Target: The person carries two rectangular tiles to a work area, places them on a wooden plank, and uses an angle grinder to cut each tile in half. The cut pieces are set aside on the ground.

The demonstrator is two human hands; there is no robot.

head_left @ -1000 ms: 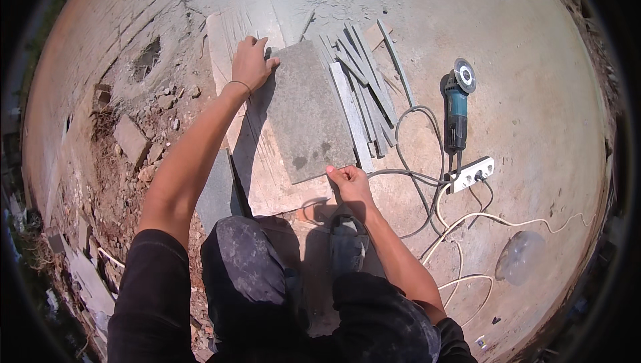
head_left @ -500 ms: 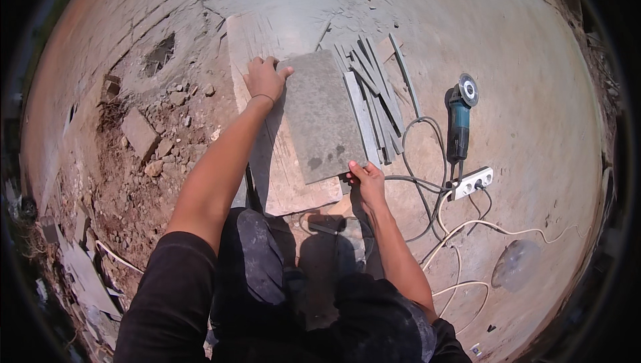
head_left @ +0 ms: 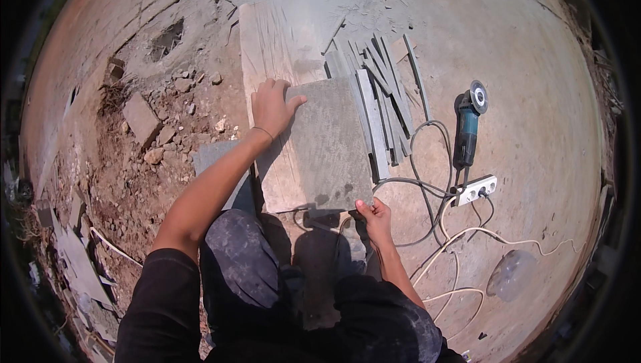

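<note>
"What have you got there?"

"A gray tile (head_left: 328,139). My left grip (head_left: 272,111) has hold of its far left corner. My right grip (head_left: 375,221) pinches its near right corner."

"Where is the tile?"

"Right in front of me, over a pale board (head_left: 270,46). It makes a shadow (head_left: 279,156) on the board, on its left side. It has two dark spots (head_left: 322,199) near the end closest to me."

"What else is around you?"

"Thin gray strips (head_left: 394,89) lie just right of the tile, and some cross over others. More to the right, a blue and black grinder (head_left: 467,129) lies on the ground (head_left: 547,116). A white power strip (head_left: 471,193) is near it, with a black plug (head_left: 482,191) in it. Stones (head_left: 154,156) and dirt (head_left: 127,196) are on my left."
</note>
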